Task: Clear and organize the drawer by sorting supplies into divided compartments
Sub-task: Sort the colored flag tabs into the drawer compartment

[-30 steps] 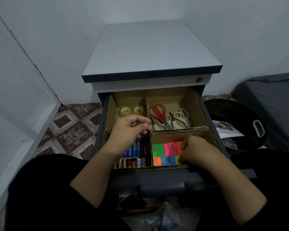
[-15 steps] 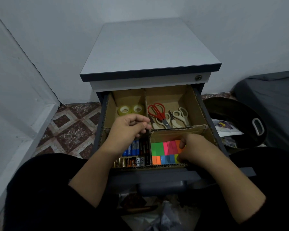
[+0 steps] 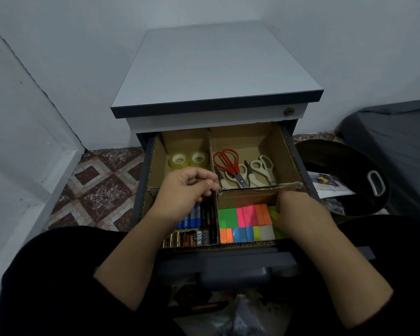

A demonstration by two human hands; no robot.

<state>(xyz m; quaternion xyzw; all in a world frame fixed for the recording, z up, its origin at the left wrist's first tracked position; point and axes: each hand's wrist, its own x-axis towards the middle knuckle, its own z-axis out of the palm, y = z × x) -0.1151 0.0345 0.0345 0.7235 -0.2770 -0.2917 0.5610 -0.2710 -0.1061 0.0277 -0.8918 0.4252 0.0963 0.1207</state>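
Right hand (image 3: 298, 212) is tucking further into the drawer's (image 3: 224, 259) front-right compartment, fingers curled on the sticky notes (image 3: 245, 220), squaring them up. Left hand (image 3: 187, 190) is still hovering loosely curled, holding nothing. Sorting's looking nearly done.

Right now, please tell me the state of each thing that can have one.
drawer: pulled open.
red scissors: blades closed, lying flat.
white scissors: closed, lying flat.
tape rolls: lying flat, side by side.
left hand: fingers curled, holding nothing visible.
right hand: on the sticky notes, grip hidden.
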